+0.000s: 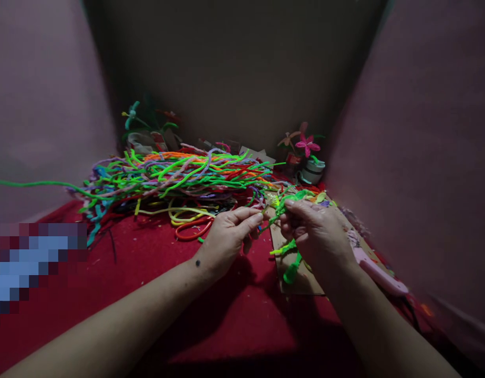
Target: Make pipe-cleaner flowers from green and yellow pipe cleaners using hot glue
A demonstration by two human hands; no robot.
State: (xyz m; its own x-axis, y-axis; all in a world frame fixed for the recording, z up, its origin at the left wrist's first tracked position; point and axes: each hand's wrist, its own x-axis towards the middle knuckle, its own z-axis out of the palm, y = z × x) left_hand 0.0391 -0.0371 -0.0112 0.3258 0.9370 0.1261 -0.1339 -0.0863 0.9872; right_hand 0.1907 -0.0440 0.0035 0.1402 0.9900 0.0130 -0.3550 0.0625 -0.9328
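My left hand (228, 236) pinches one end of a green pipe cleaner (279, 212) between thumb and fingers. My right hand (315, 231) is closed around the other part of the same green piece, whose bent ends hang below it (291, 262). Both hands hover over a red cloth (155, 273), just above a brown cardboard sheet (305, 281). A large heap of pipe cleaners (175, 178) in green, orange, purple, yellow and red lies behind the hands.
A small pot with a pink pipe-cleaner flower (309, 157) stands at the back right. Another made flower (134, 118) rises at the back left. A pink glue gun (378, 273) lies right of my right wrist. Cardboard walls enclose the space.
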